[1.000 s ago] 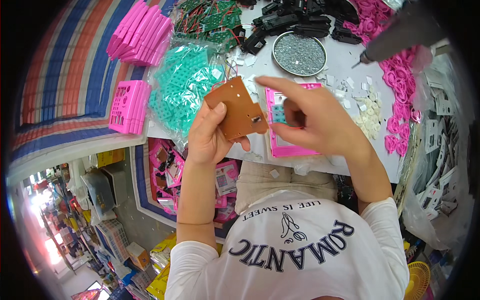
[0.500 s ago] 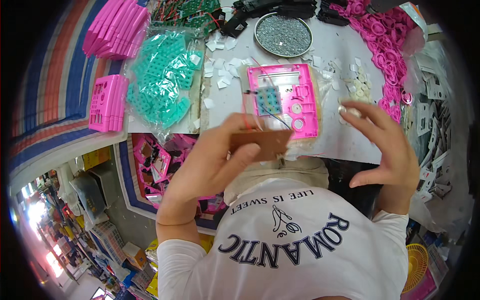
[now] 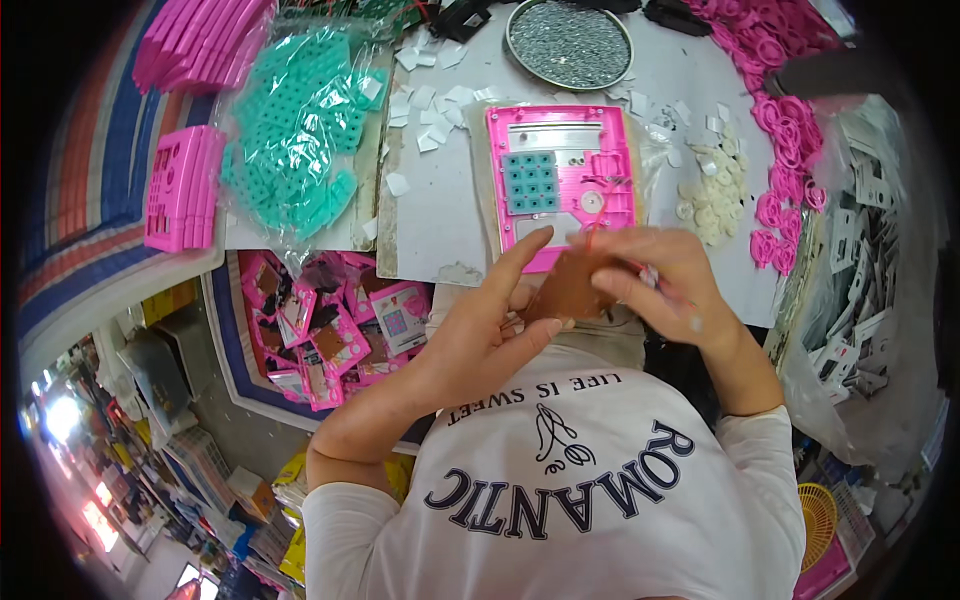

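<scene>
A brown circuit board (image 3: 566,292), blurred, is held between both hands just above the table's front edge. My left hand (image 3: 480,335) grips its left end, the index finger stretched toward the case. My right hand (image 3: 670,285) pinches the right side, thumb on top; red wires bunch at its fingers. Right behind the hands lies an open pink plastic case (image 3: 628,190), its near edge partly hidden by them. In the case sits a teal rubber keypad (image 3: 530,184), and a white disc (image 3: 592,202) rests in a round seat.
White discs (image 3: 722,190) are heaped to the case's right. A round dish of small metal parts (image 3: 570,45) stands behind. Teal keypads (image 3: 300,140) in a clear bag and stacked pink casings (image 3: 185,188) are at left. Pink rings (image 3: 790,160) lie far right; filled cases (image 3: 340,335) sit below left.
My right hand has come from beside the white discs to the circuit board and closed on it. The wires are off the case, and the keypad shows fully. The view has shifted slightly.
</scene>
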Motion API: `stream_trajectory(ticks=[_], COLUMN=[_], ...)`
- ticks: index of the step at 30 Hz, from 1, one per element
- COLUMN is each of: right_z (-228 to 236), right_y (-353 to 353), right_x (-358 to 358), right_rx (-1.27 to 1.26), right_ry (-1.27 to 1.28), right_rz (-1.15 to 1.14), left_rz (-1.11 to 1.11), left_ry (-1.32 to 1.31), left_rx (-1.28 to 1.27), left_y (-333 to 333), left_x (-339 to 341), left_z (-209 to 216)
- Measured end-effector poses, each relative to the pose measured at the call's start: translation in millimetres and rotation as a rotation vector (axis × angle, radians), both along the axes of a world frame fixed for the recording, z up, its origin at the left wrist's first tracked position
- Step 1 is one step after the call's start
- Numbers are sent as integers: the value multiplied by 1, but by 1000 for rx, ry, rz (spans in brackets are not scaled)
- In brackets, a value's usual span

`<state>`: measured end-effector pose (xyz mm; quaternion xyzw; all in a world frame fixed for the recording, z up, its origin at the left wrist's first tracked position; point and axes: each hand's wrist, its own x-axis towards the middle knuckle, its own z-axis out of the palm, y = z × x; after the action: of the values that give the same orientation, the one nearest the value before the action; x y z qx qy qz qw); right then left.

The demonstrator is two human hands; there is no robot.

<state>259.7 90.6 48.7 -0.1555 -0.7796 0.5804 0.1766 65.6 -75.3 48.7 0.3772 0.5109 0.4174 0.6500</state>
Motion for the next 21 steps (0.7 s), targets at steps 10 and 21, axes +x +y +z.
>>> stream_trajectory(ticks=[10,21], right_z=[-24,-23], right_y=[54,60], right_x=[-61,-84], right_rx=[-47,370], right_ry=[-329,-471], right_rz=[13,46], left_rz=[327,304], left_ry=[-340,-349], left_rx=[-76,-102], left_y=[-5,-4], left_x=[8,0], left_z=[-29,-24])
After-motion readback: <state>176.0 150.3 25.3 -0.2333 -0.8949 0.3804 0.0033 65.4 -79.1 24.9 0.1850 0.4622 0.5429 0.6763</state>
